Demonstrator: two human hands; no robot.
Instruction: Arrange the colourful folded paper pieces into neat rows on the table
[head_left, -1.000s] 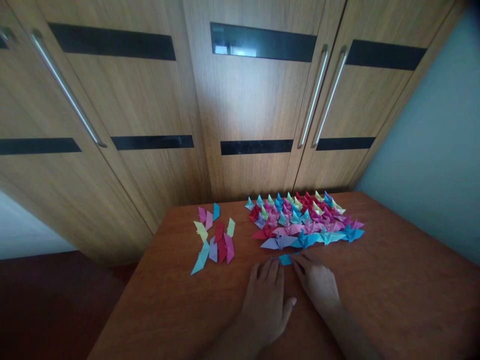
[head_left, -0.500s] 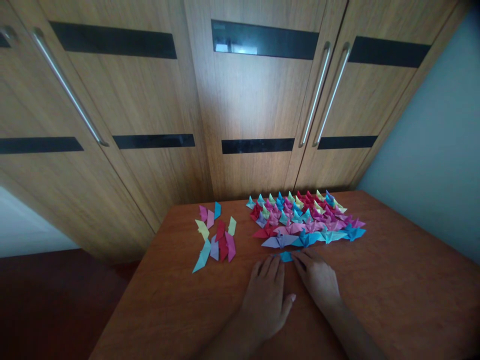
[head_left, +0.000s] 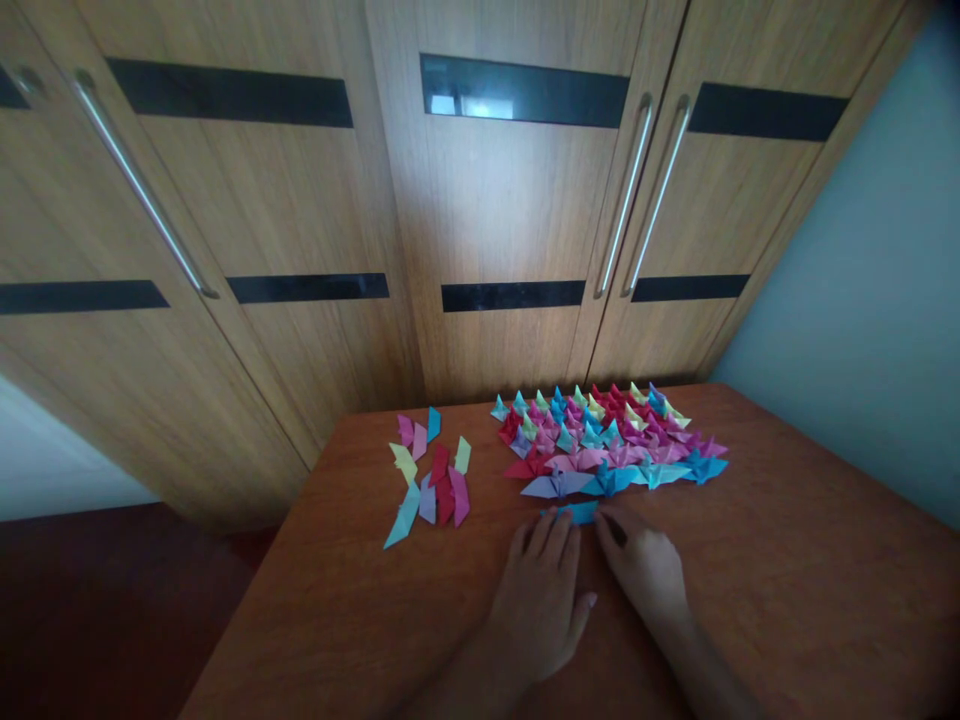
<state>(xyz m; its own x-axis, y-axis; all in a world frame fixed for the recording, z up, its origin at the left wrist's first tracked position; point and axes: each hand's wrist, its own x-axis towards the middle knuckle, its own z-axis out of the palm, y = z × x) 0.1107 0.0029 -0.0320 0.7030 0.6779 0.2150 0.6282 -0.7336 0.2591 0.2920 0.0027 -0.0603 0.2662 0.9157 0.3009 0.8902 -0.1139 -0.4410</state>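
A blue folded paper piece (head_left: 583,512) lies flat on the table just in front of the rows of paper cranes. My left hand (head_left: 538,590) rests palm down, its fingers stretched out and the fingertips on the near left edge of the piece. At the right end of the same piece, my right hand (head_left: 646,570) has its thumb and index finger bent together on the paper; the other fingers are curled under. Both hands partly cover the piece. Beyond them stand several rows of origami cranes (head_left: 559,483) in lilac, blue, pink, red and yellow.
To the left lie several flat folded paper pieces (head_left: 403,516) in mixed colours. The brown wooden table (head_left: 330,600) reaches back to a wooden wardrobe (head_left: 502,350) with metal handles. A pale wall (head_left: 862,330) runs along the right.
Both hands have shifted slightly to the right. My right fingers are more bent, and more of the blue paper shows between the hands. The camera view has tilted a little.
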